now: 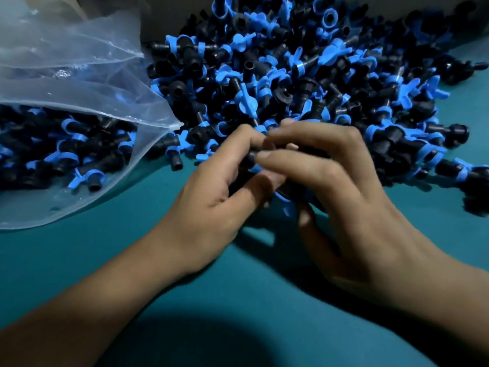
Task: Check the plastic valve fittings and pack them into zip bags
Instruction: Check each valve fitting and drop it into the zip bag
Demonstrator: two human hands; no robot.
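A big heap of black valve fittings with blue handles (304, 70) covers the far half of the teal table (238, 300). At the left lies a clear zip bag (79, 83), mouth open toward the heap, with several fittings inside it (60, 152). My left hand (211, 197) and my right hand (338, 186) meet at the heap's near edge. Both curl round a small bunch of fittings (284, 200) held between them. Most of that bunch is hidden by my fingers.
Loose fittings (449, 165) spread along the right side as far as the frame edge. A pale wall or board (164, 14) stands behind the heap. The near part of the table shows bare teal surface with my shadow on it.
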